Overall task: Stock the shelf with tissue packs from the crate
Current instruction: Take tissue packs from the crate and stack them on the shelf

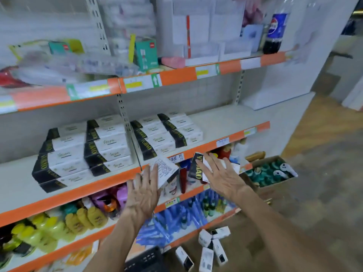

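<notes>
Orange-edged shelf (78,190) carries 4 stacks of black-and-white tissue packs (82,154) at left and centre. Just before its front edge the left hand (144,195) lies against a white-faced pack (167,170), grip apart, fingers straight. The dark crate (145,260) shows at the bottom edge. The right hand (224,177), fingers likewise spread, presses a black-ended pack (196,167). Loose packs (212,246) lie on the floor (314,213)

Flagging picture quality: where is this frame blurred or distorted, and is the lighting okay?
Head view: motion blur smears the top-shelf goods and the frame's left side; the wide lens bows the orange shelf edges; the stacked tissue packs read clearly; lighting is flat, with no harsh glare.
</notes>
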`<state>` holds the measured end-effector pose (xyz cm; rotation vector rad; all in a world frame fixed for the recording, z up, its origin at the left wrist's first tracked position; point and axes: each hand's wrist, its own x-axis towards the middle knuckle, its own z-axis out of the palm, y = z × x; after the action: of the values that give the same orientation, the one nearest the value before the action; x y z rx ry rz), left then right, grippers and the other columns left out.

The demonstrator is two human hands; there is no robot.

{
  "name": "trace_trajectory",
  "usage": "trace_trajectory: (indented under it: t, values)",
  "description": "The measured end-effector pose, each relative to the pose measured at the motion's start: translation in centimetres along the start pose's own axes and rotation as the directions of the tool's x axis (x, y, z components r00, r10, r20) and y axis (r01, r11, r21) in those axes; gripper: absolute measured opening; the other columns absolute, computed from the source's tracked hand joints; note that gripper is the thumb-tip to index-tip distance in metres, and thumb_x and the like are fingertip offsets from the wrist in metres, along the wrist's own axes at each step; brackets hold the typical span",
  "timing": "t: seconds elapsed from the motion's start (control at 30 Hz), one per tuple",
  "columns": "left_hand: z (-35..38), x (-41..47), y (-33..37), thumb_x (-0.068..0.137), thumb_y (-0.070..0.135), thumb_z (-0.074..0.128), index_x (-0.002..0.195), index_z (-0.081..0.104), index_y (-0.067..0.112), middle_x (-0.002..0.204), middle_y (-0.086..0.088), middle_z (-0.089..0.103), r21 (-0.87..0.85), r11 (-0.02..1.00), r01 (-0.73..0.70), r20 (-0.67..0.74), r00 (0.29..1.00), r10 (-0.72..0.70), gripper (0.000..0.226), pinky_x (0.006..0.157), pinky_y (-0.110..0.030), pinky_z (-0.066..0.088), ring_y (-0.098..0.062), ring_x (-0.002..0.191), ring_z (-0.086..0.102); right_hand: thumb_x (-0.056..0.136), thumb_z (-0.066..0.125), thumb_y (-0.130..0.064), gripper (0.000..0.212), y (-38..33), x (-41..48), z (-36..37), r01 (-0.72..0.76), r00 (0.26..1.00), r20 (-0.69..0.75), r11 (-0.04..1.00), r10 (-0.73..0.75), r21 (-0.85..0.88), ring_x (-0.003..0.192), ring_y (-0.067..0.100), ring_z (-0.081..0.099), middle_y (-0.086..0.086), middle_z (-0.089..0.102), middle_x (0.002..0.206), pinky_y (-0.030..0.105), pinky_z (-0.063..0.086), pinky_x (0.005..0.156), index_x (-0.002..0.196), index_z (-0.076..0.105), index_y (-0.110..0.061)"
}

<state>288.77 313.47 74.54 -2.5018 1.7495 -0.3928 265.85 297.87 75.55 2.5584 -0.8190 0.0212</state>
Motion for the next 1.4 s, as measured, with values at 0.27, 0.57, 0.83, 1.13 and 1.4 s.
trace_trajectory:
  t: [0.27, 0.57, 0.83, 1.13, 1.4]
  values:
    - [-6.2, 5.2, 6.1, 0.099, 0.051, 0.025, 0.153, -0.008, 0.010, 0.157, -0.015, 0.013, 0.098, 0.995, 0.028, -0.042, 0.999, -0.024, 0.076, 0.097, -0.051, 0.038, -0.036, 0.122, 0.038, 0.065, 0.076, -0.025, 0.097, 10.9, -0.4, -0.4, -0.021, 1.000, -0.008, 0.999, 0.021, -0.042, 0.132, 0.038, 0.044, 0.023, 0.032, 0.152, 0.057, 0.044, 0.090, 0.150, 0.032, -0.012]
    - [-6.5, 11.0, 3.5, 0.098, 0.052, 0.022, 0.153, -0.006, 0.011, 0.156, -0.015, 0.015, 0.149, 0.986, 0.077, -0.081, 0.995, -0.066, 0.074, 0.090, -0.047, 0.042, -0.035, 0.119, 0.041, 0.075, 0.072, -0.035, 0.094, 12.4, 6.1, 1.2, 0.048, 0.997, -0.057, 0.999, -0.047, 0.014, 0.134, 0.038, 0.042, 0.022, 0.027, 0.155, 0.055, 0.043, 0.092, 0.152, 0.025, -0.011]
    - [-2.7, 18.5, -0.6, 0.093, 0.052, 0.037, 0.153, 0.018, 0.011, 0.148, -0.016, 0.035, 0.097, 0.987, 0.130, -0.111, 0.987, -0.119, 0.075, 0.081, -0.045, 0.044, -0.035, 0.106, 0.050, 0.065, 0.078, -0.035, 0.102, 12.3, 16.2, 1.6, 0.111, 0.993, -0.055, 0.993, -0.109, 0.031, 0.129, 0.036, 0.048, 0.022, 0.037, 0.150, 0.053, 0.047, 0.088, 0.146, 0.021, -0.010]
    - [-0.7, 23.8, -4.1, 0.096, 0.053, 0.026, 0.153, 0.002, 0.015, 0.153, -0.017, 0.027, 0.110, 0.981, 0.159, -0.092, 0.985, -0.149, 0.073, 0.086, -0.045, 0.042, -0.035, 0.114, 0.047, 0.053, 0.084, -0.035, 0.103, 11.2, 24.0, 2.9, 0.172, 0.984, -0.043, 0.984, -0.170, 0.054, 0.122, 0.035, 0.054, 0.019, 0.050, 0.140, 0.051, 0.050, 0.085, 0.140, 0.034, -0.012]
    - [-0.7, 25.4, -5.3, 0.097, 0.053, 0.025, 0.151, -0.011, 0.015, 0.148, -0.018, 0.031, 0.099, 0.967, 0.234, -0.098, 0.969, -0.225, 0.075, 0.092, -0.049, 0.040, -0.037, 0.115, 0.046, 0.048, 0.086, -0.043, 0.103, 11.4, 27.5, 3.7, 0.185, 0.983, -0.046, 0.970, -0.180, 0.155, 0.114, 0.031, 0.060, 0.015, 0.055, 0.134, 0.047, 0.053, 0.080, 0.136, 0.040, -0.015]
